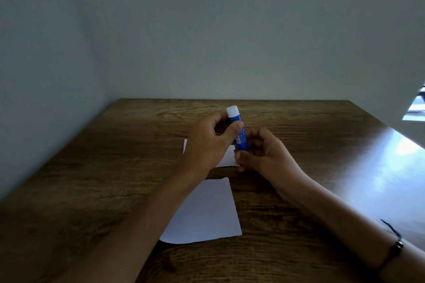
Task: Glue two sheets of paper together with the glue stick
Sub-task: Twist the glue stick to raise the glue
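Observation:
A blue glue stick (242, 139) with a white top end stands nearly upright above the table, tilted slightly left. My left hand (210, 142) grips its upper body with thumb and fingers. My right hand (262, 151) holds its lower end, fingers curled around the base. Whether the white top is a cap or bare glue I cannot tell. One white sheet of paper (207, 211) lies flat near me, partly under my left forearm. A second white sheet (227, 158) lies farther back, mostly hidden beneath both hands.
The wooden table (92, 179) fills the lower view. A plain wall runs along its far edge and its left side. Bright window light falls across the table's right part (391, 167). A dark bracelet (397, 243) is on my right wrist.

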Demonstrator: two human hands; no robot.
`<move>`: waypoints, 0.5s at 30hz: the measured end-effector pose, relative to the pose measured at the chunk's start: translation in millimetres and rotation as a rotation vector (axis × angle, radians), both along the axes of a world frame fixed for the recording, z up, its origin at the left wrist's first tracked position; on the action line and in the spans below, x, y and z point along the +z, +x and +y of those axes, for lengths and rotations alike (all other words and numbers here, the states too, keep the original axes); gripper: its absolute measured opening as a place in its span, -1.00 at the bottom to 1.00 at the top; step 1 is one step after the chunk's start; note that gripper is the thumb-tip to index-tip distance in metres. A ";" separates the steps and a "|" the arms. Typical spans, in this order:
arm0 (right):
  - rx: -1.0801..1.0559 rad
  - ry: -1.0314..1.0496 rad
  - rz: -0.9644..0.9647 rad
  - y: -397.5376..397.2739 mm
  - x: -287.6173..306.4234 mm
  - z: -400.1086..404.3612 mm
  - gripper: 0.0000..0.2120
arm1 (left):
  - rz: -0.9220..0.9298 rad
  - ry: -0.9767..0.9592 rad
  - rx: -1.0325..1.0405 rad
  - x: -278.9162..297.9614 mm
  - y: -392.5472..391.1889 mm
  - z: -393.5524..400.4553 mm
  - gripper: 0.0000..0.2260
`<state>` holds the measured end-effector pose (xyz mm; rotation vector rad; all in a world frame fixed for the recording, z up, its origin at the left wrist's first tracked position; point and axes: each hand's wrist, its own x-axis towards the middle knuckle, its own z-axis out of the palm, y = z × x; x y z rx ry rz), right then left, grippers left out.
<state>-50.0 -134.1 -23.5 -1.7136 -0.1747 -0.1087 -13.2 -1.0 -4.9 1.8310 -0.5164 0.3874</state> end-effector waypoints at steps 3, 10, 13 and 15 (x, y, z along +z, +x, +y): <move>-0.040 0.043 -0.019 0.2 1.2 0.1 -0.78 | 0.024 -0.004 -0.009 1.5 -0.6 -0.8 -0.85; 0.158 0.327 0.104 2.8 0.5 -5.4 -0.78 | 0.014 -0.050 -0.051 7.4 0.2 5.8 -0.87; 0.207 0.414 0.140 4.2 1.5 -6.1 -0.78 | 0.035 -0.079 -0.054 7.9 0.0 6.3 -0.95; 0.205 0.445 0.130 4.6 1.3 -5.0 -0.68 | 0.047 -0.088 -0.061 8.6 0.6 6.9 -0.97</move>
